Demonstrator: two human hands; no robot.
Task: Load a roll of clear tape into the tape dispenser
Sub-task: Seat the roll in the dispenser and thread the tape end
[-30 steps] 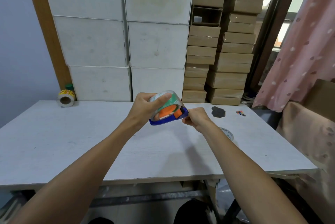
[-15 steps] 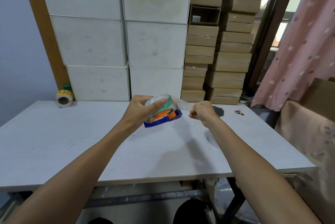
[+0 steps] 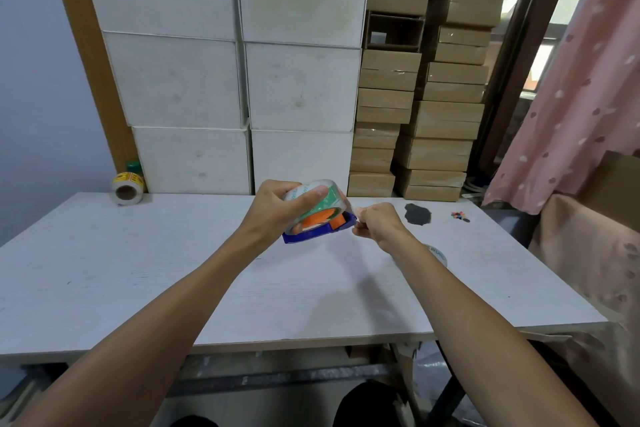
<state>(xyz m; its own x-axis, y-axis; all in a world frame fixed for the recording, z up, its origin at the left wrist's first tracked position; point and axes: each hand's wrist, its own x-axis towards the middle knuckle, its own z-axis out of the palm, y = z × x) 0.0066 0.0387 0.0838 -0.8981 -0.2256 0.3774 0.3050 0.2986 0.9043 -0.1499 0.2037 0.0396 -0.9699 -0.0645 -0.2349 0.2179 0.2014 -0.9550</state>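
From the head camera I see both bare arms reaching out over the white surface point(image 3: 138, 271). My left hand point(image 3: 277, 210) has its grip clamped on the roll of clear tape point(image 3: 323, 196), thumb laid across the top of the roll, fingers curled under it. The roll sits in the blue tape dispenser point(image 3: 311, 235), seated on an orange hub point(image 3: 320, 215), and the whole assembly is held tilted above the surface, not resting on it. My right hand point(image 3: 377, 222) is just beside the dispenser's front end, its grip pinched together on what looks like the loose end of the tape point(image 3: 356, 210); the strip is clear and hard to make out. A second tape roll point(image 3: 437, 252) lies flat on the surface, mostly hidden behind my right forearm. A yellow label roll point(image 3: 127, 187) stands at the far left corner, a dark patch point(image 3: 418, 213) and some small coloured bits point(image 3: 460, 216) lie far right. White boxes point(image 3: 180, 80) and brown cartons point(image 3: 415, 115) are stacked behind.
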